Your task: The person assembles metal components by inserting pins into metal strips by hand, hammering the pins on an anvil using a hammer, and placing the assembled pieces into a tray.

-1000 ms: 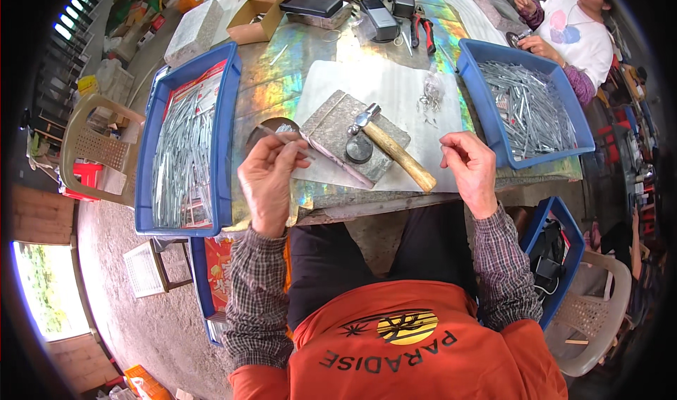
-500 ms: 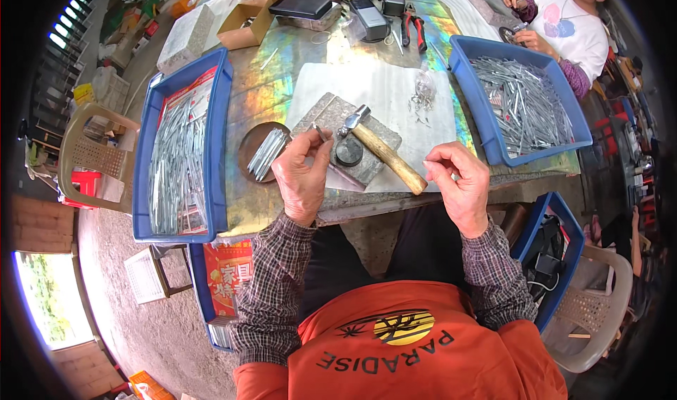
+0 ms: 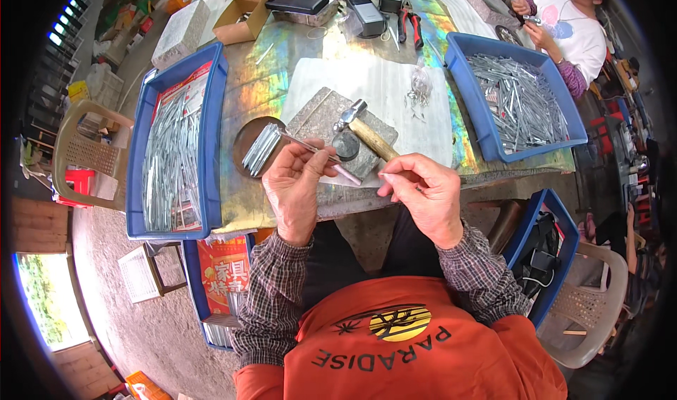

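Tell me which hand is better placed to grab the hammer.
The right hand, most likely: it is close to the handle end of the hammer, while the left hand is farther off, with the round dark disc between.

One head-worn fisheye view looks down from close above, the table [image 3: 261,89] toward twelve o'clock, the orange shirt [image 3: 395,373] at six.

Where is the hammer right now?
In the head view's upper middle, the hammer lies on the grey stone block, beside the round black disc, its handle pointing toward the right hand.
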`<state>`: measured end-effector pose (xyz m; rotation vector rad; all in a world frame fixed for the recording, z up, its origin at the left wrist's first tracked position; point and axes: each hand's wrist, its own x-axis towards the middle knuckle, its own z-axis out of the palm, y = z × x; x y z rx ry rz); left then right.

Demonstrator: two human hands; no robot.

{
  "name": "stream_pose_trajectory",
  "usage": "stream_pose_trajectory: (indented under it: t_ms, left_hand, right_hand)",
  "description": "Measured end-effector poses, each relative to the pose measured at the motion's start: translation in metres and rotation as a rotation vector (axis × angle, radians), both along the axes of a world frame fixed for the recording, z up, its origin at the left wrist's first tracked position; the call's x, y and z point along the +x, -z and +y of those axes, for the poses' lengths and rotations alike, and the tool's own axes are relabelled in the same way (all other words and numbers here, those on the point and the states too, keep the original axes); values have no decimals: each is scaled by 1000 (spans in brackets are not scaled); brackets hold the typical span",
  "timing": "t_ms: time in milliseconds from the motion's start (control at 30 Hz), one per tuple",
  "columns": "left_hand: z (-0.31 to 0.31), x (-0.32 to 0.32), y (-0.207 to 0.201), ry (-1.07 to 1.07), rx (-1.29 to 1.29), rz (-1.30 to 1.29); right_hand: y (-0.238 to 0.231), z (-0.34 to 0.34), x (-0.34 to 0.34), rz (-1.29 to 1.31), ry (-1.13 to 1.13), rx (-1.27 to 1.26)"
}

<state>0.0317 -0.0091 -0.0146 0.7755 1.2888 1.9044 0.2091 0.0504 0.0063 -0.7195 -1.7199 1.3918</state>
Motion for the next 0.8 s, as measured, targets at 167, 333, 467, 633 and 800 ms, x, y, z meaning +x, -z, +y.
stream_pose_trajectory:
  t_ms: [167, 333, 467, 633, 800]
  left_hand:
    - [-13, 10, -5, 141, 38, -249]
    - [-17, 17, -1, 212, 93, -490]
    - [-20, 19, 0, 218, 95, -526]
    - [-20, 22, 0, 230, 99, -582]
    - [-21, 26, 0, 218, 111, -578]
  right_hand:
    - [-2, -11, -17, 31, -8, -46]
    - [5, -14, -24, 108, -4, -23]
    - [10, -16, -25, 107, 10, -4]
    - [10, -19, -23, 93, 39, -2]
    - [13, -24, -24, 76, 87, 14]
